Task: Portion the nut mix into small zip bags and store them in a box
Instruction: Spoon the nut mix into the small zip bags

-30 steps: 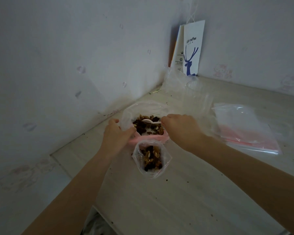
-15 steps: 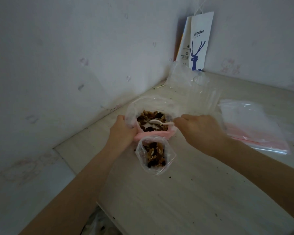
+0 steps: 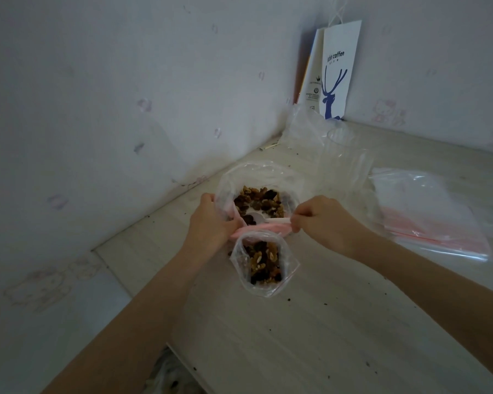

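Right hand (image 3: 325, 220) moved rightward, now pinching pink rim of big nut bag (image 3: 256, 174); left hand (image 3: 211, 223) grips opposite rim. White spoon (image 3: 254, 217) inside. Filled small zip bag (image 3: 264, 265) on table (image 3: 325, 322), just in front.

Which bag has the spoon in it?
The large bag with the pink zip edge, gripped by the left hand and right hand: the spoon lies on its nuts. The nearer small bag holds only nuts; the flat bags look empty.

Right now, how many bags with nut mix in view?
2: large bag held at its rim by left hand and right hand; small zip bag just nearer the camera.
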